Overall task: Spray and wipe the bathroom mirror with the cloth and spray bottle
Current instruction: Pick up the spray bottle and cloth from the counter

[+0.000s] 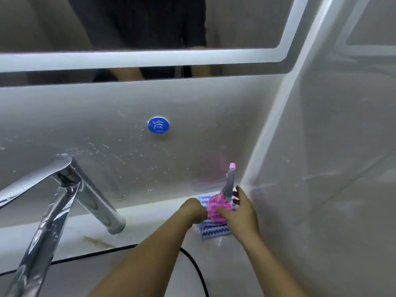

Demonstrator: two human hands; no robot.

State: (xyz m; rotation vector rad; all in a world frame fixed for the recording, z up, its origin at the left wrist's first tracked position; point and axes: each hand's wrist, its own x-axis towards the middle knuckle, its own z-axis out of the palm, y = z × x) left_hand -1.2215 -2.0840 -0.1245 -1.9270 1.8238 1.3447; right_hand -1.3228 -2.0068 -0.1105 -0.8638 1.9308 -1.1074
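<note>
While the pink spray bottle (212,206) is standing upright on the striped cloth (214,231) at the back corner of the desk (154,226), the right hand (242,213) is touching it with open, spread fingers, and the left hand (194,209) is curling alongside, its grip hidden.

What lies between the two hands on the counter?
The pink spray bottle, standing on the striped cloth, lies between the left hand and the right hand, as the head view shows.
</note>
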